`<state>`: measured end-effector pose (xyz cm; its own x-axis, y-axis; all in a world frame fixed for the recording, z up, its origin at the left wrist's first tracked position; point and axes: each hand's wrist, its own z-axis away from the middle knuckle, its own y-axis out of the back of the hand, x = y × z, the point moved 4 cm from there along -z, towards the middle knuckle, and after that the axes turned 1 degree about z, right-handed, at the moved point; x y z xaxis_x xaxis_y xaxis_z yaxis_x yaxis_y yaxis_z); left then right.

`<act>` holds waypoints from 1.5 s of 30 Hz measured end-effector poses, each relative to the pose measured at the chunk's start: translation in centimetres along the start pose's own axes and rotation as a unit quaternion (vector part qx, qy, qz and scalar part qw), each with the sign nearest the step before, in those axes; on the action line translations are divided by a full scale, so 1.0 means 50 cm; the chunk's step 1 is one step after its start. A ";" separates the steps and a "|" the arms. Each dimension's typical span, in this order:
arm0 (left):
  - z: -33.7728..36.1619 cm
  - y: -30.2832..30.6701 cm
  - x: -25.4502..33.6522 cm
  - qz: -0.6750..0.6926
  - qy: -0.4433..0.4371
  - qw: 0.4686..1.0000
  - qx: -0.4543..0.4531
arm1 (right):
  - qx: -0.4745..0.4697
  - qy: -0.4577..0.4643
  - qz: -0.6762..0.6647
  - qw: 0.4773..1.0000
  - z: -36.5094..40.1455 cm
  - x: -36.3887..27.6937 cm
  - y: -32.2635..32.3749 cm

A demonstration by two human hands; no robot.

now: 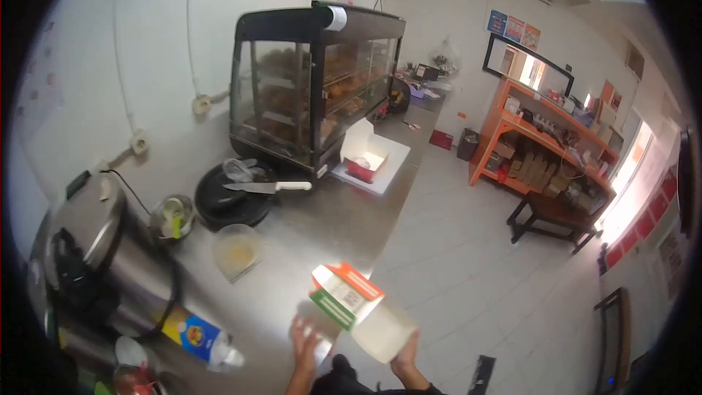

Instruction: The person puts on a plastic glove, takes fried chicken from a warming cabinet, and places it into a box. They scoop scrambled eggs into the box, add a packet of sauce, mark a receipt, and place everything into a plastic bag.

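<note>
Gently, we hold the carton point(365, 314) near the edge of the steel counter point(322, 238), right hand point(409, 362) curled on its lower corner, lightly enough to spare its walls, while our left hand point(304, 344), part-open and seemingly empty, hovers beside it.

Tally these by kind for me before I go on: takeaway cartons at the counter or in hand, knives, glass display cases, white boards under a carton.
Takeaway cartons: 2 (held carton, in the right hand; red-and-white carton)
Knives: 1 (white-handled knife)
Glass display cases: 1 (black-framed case)
White boards: 1 (white board)
Total: 5
</note>
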<state>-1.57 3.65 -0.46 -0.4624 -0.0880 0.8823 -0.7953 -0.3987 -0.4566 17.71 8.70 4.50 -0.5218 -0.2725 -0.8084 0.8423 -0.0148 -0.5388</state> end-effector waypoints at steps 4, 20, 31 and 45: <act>-0.119 -0.182 -0.097 -0.037 0.085 0.991 -0.097 | 0.008 -0.018 0.079 0.997 -0.167 -0.008 0.053; -0.793 -0.211 -0.181 -0.345 0.055 0.908 0.233 | -0.142 0.509 0.595 0.605 -1.217 -0.199 -0.209; -1.045 -0.470 0.001 -0.576 -0.212 0.788 0.047 | -0.113 0.473 0.496 0.719 -1.292 -0.179 -0.148; -1.289 -0.451 -0.076 -0.572 -0.194 0.796 -0.037 | -0.165 0.357 0.560 0.729 -1.316 -0.155 -0.204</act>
<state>-7.13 71.79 -0.91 0.7263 0.0130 0.6873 -0.6361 -0.3663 0.6791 4.29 74.30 0.66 0.4310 0.6369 -0.6392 0.7776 0.0972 0.6212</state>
